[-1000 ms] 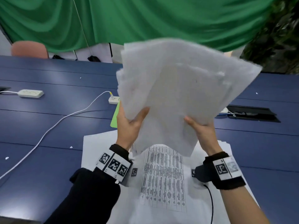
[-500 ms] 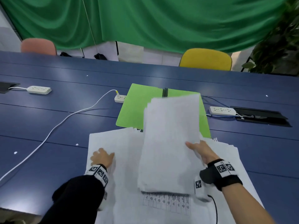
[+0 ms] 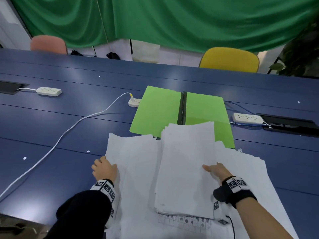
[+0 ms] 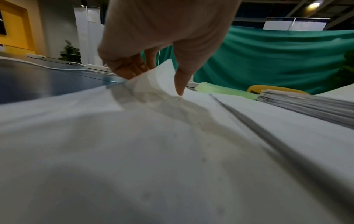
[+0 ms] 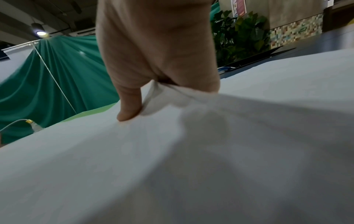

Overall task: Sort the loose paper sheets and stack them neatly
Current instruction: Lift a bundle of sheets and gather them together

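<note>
Many loose paper sheets [image 3: 138, 169] cover the blue surface [image 3: 51, 126] before us, a thicker stack [image 3: 186, 169] on top. Our right hand [image 3: 218, 171] pinches the stack's right edge; our left hand [image 3: 103, 169] lifts a sheet's left edge between thumb and fingers.

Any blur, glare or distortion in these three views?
Head view: sharp, ceiling-light glare on the blue table, wide-angle bend at edges. Left wrist: near paper sheets blurred, left hand soft. Right wrist: dim, paper smeared, right hand soft.
</note>
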Action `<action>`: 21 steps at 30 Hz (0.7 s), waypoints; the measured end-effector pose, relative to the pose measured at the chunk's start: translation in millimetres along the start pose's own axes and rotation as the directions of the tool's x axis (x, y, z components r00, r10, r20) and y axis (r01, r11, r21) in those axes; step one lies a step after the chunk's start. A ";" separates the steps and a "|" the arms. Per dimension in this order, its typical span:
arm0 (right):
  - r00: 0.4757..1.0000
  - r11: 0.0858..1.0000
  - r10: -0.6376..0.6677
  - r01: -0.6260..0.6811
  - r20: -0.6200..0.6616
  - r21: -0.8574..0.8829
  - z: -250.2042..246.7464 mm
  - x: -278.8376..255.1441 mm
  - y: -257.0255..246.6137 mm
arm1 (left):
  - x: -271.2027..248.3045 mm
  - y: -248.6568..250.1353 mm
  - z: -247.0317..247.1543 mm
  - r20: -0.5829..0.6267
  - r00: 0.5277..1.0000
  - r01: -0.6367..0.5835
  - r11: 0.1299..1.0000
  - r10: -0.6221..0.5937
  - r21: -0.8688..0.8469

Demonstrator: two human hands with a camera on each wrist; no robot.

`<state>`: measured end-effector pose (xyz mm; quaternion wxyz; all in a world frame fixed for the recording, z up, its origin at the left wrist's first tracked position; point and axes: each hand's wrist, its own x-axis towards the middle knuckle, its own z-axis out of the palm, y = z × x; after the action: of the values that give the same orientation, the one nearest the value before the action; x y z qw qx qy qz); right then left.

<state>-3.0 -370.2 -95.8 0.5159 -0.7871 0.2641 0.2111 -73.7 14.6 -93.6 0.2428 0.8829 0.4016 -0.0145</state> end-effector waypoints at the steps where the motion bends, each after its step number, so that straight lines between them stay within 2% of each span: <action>1: 1.000 1.000 0.003 -0.003 -0.003 0.013 0.3 -3.8 -2.8 | -1.3 -1.6 1.2 -0.006 0.999 -0.037 0.999 0.037 -0.035; 5: 0.999 0.998 0.032 -0.031 -0.024 0.049 0.7 -8.0 -4.0 | -5.1 -6.9 5.2 0.025 0.992 -0.118 0.984 0.123 -0.132; 9: 1.000 0.999 0.006 -0.005 -0.028 0.032 2.0 -7.1 -1.6 | 0.8 -8.9 -8.3 0.156 0.984 -0.077 0.994 0.088 -0.075; 12: 0.999 1.000 0.003 -0.002 -0.035 0.029 2.0 -9.8 -2.3 | 8.0 -7.4 -22.2 0.325 0.937 -0.114 0.991 0.129 -0.065; 13: 0.999 0.999 -0.001 0.002 -0.036 0.032 2.3 -11.1 -3.4 | 8.4 -3.7 -29.5 0.344 0.926 -0.138 0.988 0.153 -0.067; 15: 1.000 0.999 -0.013 0.014 -0.028 0.036 2.8 -12.1 -4.3 | 7.7 12.7 -52.5 0.245 0.945 -0.208 0.976 0.217 -0.064; 17: 0.999 0.999 -0.032 0.034 -0.036 0.031 3.2 -10.5 -3.5 | 4.3 39.2 -84.3 0.007 0.953 -0.303 0.952 0.304 -0.038; 19: 0.998 0.998 -0.048 0.050 -0.038 0.033 3.7 -10.2 -1.8 | -4.8 68.7 -118.9 -0.221 0.879 -0.451 0.887 0.422 -0.101; 21: 0.996 0.995 -0.083 0.084 -0.028 0.059 3.8 -12.5 -0.2 | -18.9 93.5 -145.9 -0.364 0.797 -0.590 0.749 0.482 -0.302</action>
<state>-12.8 -364.1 -89.5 0.5442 -0.7843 0.2437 0.1713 -44.3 13.2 78.2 0.3561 0.8858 0.1512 0.2563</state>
